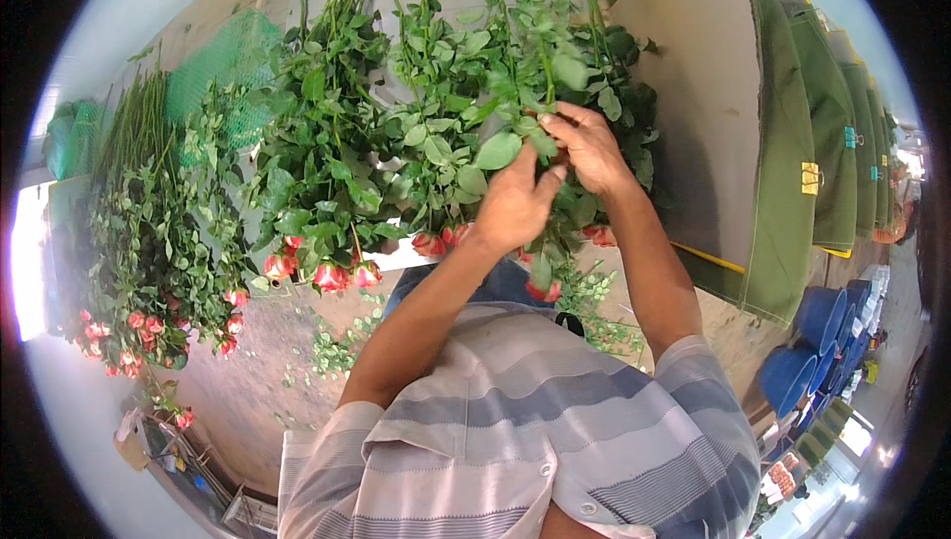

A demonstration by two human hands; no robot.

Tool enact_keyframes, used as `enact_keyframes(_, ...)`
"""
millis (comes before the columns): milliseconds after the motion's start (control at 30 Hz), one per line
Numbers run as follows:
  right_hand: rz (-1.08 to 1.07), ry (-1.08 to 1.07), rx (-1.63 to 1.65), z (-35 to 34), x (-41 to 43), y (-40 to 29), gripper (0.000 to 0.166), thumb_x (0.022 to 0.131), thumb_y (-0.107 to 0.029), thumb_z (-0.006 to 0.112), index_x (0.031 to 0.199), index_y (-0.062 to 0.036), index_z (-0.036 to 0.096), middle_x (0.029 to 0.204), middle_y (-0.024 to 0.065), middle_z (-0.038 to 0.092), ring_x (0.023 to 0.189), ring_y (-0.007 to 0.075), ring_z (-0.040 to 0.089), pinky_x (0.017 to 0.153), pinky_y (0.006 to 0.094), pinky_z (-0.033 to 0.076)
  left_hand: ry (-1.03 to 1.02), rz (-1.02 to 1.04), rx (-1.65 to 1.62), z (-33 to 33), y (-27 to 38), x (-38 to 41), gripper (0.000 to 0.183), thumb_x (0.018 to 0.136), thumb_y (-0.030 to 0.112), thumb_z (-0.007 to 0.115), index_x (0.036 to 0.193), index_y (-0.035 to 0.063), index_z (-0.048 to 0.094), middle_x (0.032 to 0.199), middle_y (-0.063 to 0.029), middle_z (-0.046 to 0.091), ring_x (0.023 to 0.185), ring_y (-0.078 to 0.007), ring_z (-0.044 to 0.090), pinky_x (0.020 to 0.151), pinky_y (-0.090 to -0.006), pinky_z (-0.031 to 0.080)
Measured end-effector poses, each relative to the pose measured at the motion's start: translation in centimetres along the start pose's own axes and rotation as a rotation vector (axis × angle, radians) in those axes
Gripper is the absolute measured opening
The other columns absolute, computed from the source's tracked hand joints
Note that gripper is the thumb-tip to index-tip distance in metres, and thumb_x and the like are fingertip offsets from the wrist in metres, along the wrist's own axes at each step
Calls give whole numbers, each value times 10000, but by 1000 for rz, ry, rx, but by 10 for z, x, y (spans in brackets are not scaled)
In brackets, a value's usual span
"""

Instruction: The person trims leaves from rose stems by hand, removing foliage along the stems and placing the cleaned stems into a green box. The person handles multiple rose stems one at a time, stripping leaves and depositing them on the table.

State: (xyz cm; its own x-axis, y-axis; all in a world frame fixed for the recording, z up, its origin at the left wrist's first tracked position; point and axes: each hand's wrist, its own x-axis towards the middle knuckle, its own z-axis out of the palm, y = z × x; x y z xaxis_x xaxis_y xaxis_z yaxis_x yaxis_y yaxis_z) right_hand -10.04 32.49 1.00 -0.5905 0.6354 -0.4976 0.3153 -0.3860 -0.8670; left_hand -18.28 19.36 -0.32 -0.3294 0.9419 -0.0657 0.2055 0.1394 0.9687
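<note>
Just right of the table's middle, my left hand [516, 204] and my right hand [587, 147] meet on one leafy rose stem [548, 78]. My right fingers pinch the stem among its leaves, with my left hand closed around it just below. A red and pale rose bloom [543, 291] hangs beneath my hands, towards my body; it appears to belong to that stem. Some foliage hides my left fingertips. Beside my hands lie many cut roses [327, 167], blooms towards me and bare stem ends pointing away.
More roses [141, 242] lie at far left near green netting [223, 71]. An upright panel [683, 93] with green cloth [776, 160] and clips borders the right side. Fallen leaves [345, 338] litter the floor. Blue buckets [787, 375] stand at lower right. Another person's arm [895, 223] shows far right.
</note>
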Motion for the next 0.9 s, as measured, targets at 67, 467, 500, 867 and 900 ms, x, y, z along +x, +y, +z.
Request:
enact_keyframes(67,13,-18,92,-3,0,4,290,896,-247,600,1109,-51,611,875,8,615,744,60,545,597,254,467,95,-98,-103,-24,-9,0,310,926,191,540,1178,16,585,1061,-158,647,979,-173,599,880,-288,458)
enact_keyframes(467,122,242,-542,58,105,91,326,872,-190,548,1128,-4,625,1040,214,651,962,361,618,823,404,473,412,-425,620,-86,-143,19,772,717,93,651,1396,64,285,1228,-233,522,1094,-385,540,873,-435,469)
enact_keyframes(500,114,283,-605,61,107,95,340,881,-214,551,1150,-19,619,1100,199,639,1023,354,601,867,402,465,528,-344,531,-99,-149,16,716,718,75,629,1371,47,337,1194,-246,555,1060,-388,568,860,-428,474)
enact_keyframes(867,127,306,-652,68,100,93,479,937,-318,476,1309,-16,480,1231,220,557,1115,390,536,953,464,430,493,-379,-500,-149,-109,-14,407,799,-10,586,1194,-31,489,1034,-78,606,900,-171,567,829,-280,440)
enact_keyframes(900,110,315,-645,69,95,93,503,951,-338,447,1343,-24,439,1256,223,536,1130,399,520,959,479,418,492,-376,-533,-152,-104,-15,393,809,-8,583,1192,-21,496,1033,-68,605,894,-168,567,818,-281,443)
